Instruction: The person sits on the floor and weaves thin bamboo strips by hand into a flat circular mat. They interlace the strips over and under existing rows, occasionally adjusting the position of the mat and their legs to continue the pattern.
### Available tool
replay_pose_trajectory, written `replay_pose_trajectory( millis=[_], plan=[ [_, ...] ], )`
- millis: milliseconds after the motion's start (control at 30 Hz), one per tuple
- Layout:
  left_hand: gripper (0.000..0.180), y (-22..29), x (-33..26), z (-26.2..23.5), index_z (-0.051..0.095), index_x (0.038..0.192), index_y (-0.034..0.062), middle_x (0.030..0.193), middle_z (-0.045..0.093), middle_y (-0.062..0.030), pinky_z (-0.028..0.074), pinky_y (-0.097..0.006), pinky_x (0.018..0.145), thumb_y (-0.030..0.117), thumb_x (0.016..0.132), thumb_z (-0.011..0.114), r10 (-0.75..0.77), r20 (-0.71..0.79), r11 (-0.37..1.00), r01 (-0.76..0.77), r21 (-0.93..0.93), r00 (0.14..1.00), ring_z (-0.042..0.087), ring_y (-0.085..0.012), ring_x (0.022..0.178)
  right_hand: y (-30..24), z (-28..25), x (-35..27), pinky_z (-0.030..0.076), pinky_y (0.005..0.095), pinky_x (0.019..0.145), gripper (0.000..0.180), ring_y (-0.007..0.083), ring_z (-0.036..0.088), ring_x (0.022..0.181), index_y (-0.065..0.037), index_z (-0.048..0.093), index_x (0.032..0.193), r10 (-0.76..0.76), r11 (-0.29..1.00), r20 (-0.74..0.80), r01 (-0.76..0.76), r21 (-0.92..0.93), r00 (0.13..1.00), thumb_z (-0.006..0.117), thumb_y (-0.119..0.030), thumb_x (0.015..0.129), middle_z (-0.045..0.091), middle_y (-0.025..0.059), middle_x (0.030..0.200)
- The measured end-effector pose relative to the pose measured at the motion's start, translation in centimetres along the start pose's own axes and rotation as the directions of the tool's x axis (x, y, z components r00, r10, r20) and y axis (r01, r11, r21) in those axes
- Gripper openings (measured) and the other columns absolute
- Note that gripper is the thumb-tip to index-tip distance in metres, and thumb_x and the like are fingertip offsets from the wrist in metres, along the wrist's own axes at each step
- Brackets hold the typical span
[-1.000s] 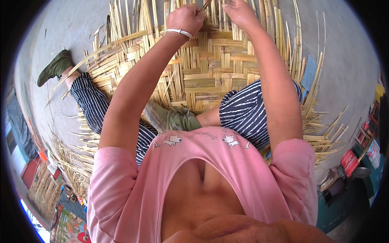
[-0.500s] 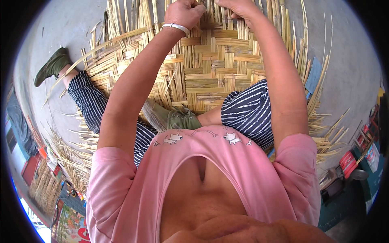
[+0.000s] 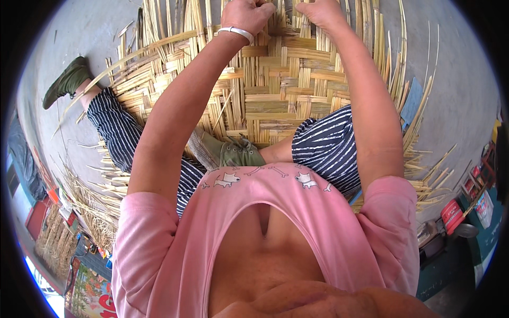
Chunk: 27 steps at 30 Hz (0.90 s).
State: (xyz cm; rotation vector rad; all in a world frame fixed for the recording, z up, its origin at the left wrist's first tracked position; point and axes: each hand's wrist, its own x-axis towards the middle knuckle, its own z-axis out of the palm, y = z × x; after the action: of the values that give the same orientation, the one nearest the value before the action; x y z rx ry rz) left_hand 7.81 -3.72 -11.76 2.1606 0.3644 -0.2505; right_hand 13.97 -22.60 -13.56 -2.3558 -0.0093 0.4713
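Note:
A half-woven mat (image 3: 270, 106) of flat, yellow-brown split reed strips lies on the floor under and in front of me. Loose strip ends stick out from its far side and both flanks. At the far part of the mat my left hand (image 3: 246, 16), a pale bangle on its wrist, is closed with the fingers curled down by the upright strips. My right hand (image 3: 322, 12) is closed a short way to its right, thumb and fingers pinched together near the strips. The upper picture edge crops both hands, so what they grip is hidden.
My left shoe (image 3: 66, 82) rests on the grey floor (image 3: 450, 69); another green shoe (image 3: 241, 153) is tucked on the mat's near edge. A blue flat piece (image 3: 410, 102) lies at the mat's right side. Straw bundles (image 3: 55, 241) lie left, a red box (image 3: 452, 216) right.
Both hands have shifted slightly; the right has moved a little to the right and its fingers are drawn closer together. The mat sits almost the same in the picture.

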Motion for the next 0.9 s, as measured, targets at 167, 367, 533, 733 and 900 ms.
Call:
replay_pose_trajectory(
  millis=[167, 367, 533, 733, 900],
  plan=[
    [0.031, -0.6, 0.5, 0.6, 0.074, 0.095, -0.0001, 0.076, 0.073, -0.0178, 0.057, -0.038, 0.065, 0.030, 0.089, 0.070, 0.044, -0.052, 0.999, -0.043, 0.022, 0.998, 0.073, -0.0237, 0.070, -0.3, -0.5, -0.8, 0.057, 0.0384, 0.075, 0.024, 0.0225, 0.070, 0.084, 0.000, 0.068, 0.108, 0.118, 0.957, 0.095, -0.138, 0.253, 0.988, 0.073, -0.010, 0.088, 0.074, 0.0132, 0.094],
    [0.030, -1.4, 0.4, 0.8, 0.074, 0.097, -0.0014, 0.075, 0.072, -0.0169, 0.057, -0.038, 0.064, 0.028, 0.091, 0.071, 0.040, -0.055, 0.997, -0.044, -0.061, 0.998, 0.073, -0.0225, 0.069, 0.8, 0.1, -0.1, 0.055, 0.0339, 0.071, 0.022, 0.0186, 0.068, 0.084, -0.001, 0.066, 0.109, 0.151, 0.928, 0.086, -0.171, 0.330, 0.985, 0.073, -0.008, 0.090, 0.072, 0.0112, 0.098],
    [0.020, 0.8, 0.2, -0.7, 0.074, 0.106, -0.0006, 0.082, 0.076, -0.0100, 0.059, -0.031, 0.060, 0.017, 0.097, 0.069, -0.069, 0.283, 0.990, 0.100, -0.095, 0.957, 0.072, -0.0170, 0.065, 2.3, -0.8, -0.8, 0.053, 0.0280, 0.066, 0.022, 0.0139, 0.064, 0.074, -0.004, 0.065, 0.110, 0.078, 0.781, 0.203, -0.186, 0.596, 0.976, 0.074, -0.008, 0.090, 0.070, 0.0057, 0.092],
    [0.018, -1.4, 1.0, -0.6, 0.073, 0.108, 0.0003, 0.085, 0.076, -0.0088, 0.059, -0.030, 0.060, 0.015, 0.099, 0.068, -0.029, 0.395, 0.980, 0.104, -0.171, 0.918, 0.072, -0.0150, 0.065, 2.1, -1.6, -2.2, 0.051, 0.0256, 0.059, 0.021, 0.0099, 0.061, 0.069, -0.009, 0.065, 0.112, 0.035, 0.439, 0.092, -0.098, 0.893, 0.995, 0.074, -0.011, 0.093, 0.067, 0.0007, 0.086],
    [0.015, -0.7, 0.6, -0.6, 0.072, 0.107, 0.0001, 0.085, 0.075, -0.0095, 0.059, -0.031, 0.059, 0.012, 0.099, 0.068, -0.034, 0.357, 0.987, 0.088, -0.136, 0.934, 0.071, -0.0149, 0.063, 4.3, -1.5, -3.3, 0.050, 0.0244, 0.057, 0.019, 0.0091, 0.059, 0.064, -0.008, 0.066, 0.114, 0.269, 0.661, -0.034, -0.159, 0.733, 0.963, 0.070, -0.010, 0.096, 0.065, -0.0011, 0.081]
  ],
)
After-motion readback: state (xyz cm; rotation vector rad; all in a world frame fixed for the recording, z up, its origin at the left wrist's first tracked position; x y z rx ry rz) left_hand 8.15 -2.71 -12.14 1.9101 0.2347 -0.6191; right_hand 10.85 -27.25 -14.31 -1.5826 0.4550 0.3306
